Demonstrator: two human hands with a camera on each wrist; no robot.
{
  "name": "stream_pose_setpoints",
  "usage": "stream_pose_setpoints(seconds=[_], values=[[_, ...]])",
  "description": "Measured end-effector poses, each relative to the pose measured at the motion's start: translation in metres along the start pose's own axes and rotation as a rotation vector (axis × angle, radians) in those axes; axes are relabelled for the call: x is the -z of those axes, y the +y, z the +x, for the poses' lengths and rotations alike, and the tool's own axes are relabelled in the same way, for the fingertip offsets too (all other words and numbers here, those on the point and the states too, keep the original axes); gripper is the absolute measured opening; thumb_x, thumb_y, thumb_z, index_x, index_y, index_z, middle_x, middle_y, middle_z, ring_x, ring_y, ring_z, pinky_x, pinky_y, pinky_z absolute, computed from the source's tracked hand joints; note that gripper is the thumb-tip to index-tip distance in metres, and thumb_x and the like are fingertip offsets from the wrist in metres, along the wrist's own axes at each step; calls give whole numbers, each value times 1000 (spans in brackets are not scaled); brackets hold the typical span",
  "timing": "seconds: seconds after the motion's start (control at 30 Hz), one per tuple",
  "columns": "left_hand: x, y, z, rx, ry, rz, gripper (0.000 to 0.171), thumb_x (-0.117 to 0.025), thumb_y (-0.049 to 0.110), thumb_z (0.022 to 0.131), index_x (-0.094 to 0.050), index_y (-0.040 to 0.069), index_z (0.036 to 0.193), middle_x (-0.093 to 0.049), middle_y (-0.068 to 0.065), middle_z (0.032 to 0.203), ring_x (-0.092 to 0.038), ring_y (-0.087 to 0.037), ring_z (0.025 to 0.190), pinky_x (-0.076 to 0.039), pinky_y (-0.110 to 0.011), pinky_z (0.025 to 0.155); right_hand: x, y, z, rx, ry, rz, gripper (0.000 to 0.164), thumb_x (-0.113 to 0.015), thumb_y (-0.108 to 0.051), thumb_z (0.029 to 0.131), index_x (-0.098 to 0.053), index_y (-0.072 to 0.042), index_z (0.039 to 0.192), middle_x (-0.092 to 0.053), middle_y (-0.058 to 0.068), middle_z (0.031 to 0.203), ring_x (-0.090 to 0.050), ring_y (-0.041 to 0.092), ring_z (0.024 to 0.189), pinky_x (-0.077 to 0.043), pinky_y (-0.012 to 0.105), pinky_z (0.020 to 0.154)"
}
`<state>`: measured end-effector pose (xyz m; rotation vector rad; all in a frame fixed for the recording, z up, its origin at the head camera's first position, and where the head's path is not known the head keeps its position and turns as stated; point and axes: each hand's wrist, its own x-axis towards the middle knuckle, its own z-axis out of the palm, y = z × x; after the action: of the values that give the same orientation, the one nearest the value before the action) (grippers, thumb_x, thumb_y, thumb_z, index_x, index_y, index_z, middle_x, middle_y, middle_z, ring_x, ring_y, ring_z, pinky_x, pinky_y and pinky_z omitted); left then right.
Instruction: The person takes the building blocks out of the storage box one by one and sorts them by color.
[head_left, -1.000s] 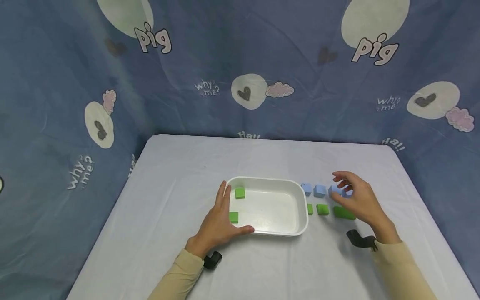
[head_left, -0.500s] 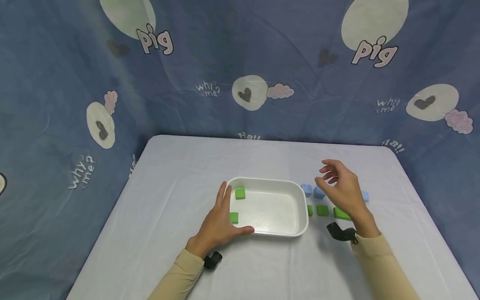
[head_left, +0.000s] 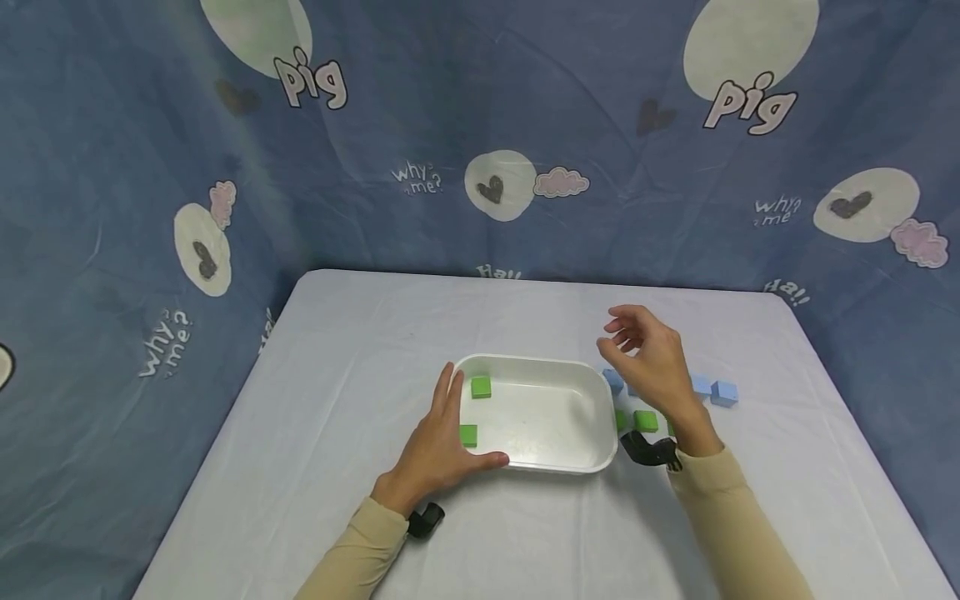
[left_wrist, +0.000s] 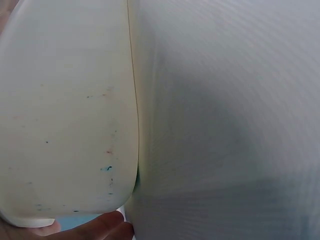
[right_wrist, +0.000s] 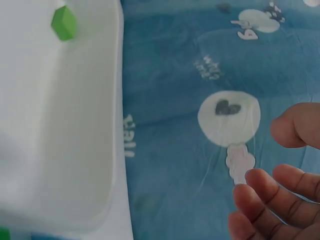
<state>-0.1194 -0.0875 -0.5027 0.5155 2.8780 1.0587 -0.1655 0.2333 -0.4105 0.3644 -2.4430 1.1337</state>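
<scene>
My left hand (head_left: 433, 450) rests at the near left corner of a white plastic tray (head_left: 540, 421). Its straight fingers lie along the tray's left side, and the thumb touches the near rim. Two green blocks (head_left: 481, 387) sit inside the tray at its left end. Above the blocks right of the tray hovers my right hand (head_left: 651, 358); in the right wrist view its fingers (right_wrist: 262, 182) are loosely bent, thumb apart, with nothing between them. Blue blocks (head_left: 724, 394) stand in a row beneath it, partly covered. Green blocks (head_left: 645, 421) form a nearer row, also partly covered.
A white cloth covers the table (head_left: 360, 358). Behind and to the sides hangs a blue printed curtain (head_left: 375, 225). Each wrist wears a black camera (head_left: 426, 521). In the left wrist view, the tray's outer wall (left_wrist: 70, 125) shows small coloured specks.
My right hand has moved left and away from me, from over the right-hand blocks toward the tray's right end, uncovering the rightmost blue blocks. My left hand and the tray have stayed put.
</scene>
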Motion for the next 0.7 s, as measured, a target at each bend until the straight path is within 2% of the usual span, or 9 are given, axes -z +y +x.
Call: stream_pose_setpoints(seconds=[0.2,0.43,0.7], values=[[0,-2,0,-7,0,-5,141,-84,72,65,-7,7,164,3,-6,171,-57,-35,124,-53,-45,92,-16,-7,9,41,-13,21,33,-73,-6,88,-66,0,119,-71,10,95,-67,20,79,-56,42,70],[1,-2,0,-3,-2,-17,141,-86,69,65,-7,9,165,4,-3,171,-59,-34,122,-53,-45,91,-31,-11,17,37,-36,27,22,-73,-7,88,-71,-2,109,-71,9,92,-66,19,78,-54,34,70],[1,-2,0,3,5,-10,141,-87,68,64,-8,10,165,3,-1,171,-58,-33,123,-52,-45,94,-49,-12,25,81,-75,43,18,-73,-6,86,-72,-1,104,-71,8,92,-66,23,77,-56,45,70]])
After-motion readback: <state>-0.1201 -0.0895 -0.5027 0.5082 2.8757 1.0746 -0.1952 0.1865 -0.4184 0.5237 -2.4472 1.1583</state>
